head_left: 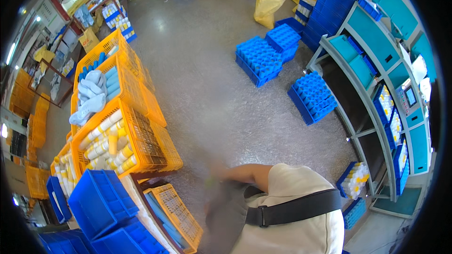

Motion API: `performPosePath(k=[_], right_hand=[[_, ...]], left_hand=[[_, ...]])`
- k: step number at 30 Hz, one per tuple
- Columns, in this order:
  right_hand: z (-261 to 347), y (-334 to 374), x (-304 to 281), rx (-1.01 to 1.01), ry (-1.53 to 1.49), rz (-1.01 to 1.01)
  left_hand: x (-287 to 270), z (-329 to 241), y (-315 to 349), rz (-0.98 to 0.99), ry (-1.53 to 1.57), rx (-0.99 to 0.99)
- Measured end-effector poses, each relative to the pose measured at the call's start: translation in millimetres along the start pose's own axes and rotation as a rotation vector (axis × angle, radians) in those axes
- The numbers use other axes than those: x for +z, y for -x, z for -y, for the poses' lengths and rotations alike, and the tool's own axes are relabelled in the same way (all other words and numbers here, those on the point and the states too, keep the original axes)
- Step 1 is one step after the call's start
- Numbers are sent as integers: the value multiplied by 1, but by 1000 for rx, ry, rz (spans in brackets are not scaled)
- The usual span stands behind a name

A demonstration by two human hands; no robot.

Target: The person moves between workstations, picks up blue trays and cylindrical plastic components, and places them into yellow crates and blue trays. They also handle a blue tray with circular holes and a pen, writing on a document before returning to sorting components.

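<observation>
From my feed, the grey floor (188,66) takes up most of the frame. A long machine with teal panels (369,23) curves down the right side, and beside it a tall stack of blue trays (334,9) stands at upper right. At lower centre I see a beige garment (301,228) crossed by a black strap (301,207). The yellow crate (155,143) sits left of centre, in a row with others; blue bins (101,202) crowd the lower left. Trays of blue cups (259,61) rest on the floor, right of centre. The low orange crate (186,216), holding long blue pieces, lies tilted just left of the garment. The right forearm reaches leftward, and the right hand (215,178) dissolves into a blur near those two crates; I cannot tell how far its fingers are open or whether they have hold of anything. The left hand is outside my view, so its fingers I cannot tell either. White-and-yellow tubes (101,148) lie heaped inside the yellow crate.
</observation>
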State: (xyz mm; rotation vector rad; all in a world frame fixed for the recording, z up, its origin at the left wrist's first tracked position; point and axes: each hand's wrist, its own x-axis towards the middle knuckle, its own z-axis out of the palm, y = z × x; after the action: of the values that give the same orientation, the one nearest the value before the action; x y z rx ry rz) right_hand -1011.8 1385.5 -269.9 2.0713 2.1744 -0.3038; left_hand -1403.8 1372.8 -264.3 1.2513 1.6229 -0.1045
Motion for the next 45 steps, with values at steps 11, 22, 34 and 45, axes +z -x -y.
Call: performPosePath(k=[11, 22, 34, 45], right_hand=[[-138, -110, 18, 602, -352, 32], [-233, -49, -32, 483, -128, 288], [-206, -140, -95, 66, -422, 385], [-185, -329, -254, -164, -1374, 510]], left_hand=[[-10, -140, -40, 7, 124, -40], [-20, -114, -72, 49, -126, 15], [-84, -195, -79, -331, 454, 37], [-180, -342, -115, -348, 580, 115]])
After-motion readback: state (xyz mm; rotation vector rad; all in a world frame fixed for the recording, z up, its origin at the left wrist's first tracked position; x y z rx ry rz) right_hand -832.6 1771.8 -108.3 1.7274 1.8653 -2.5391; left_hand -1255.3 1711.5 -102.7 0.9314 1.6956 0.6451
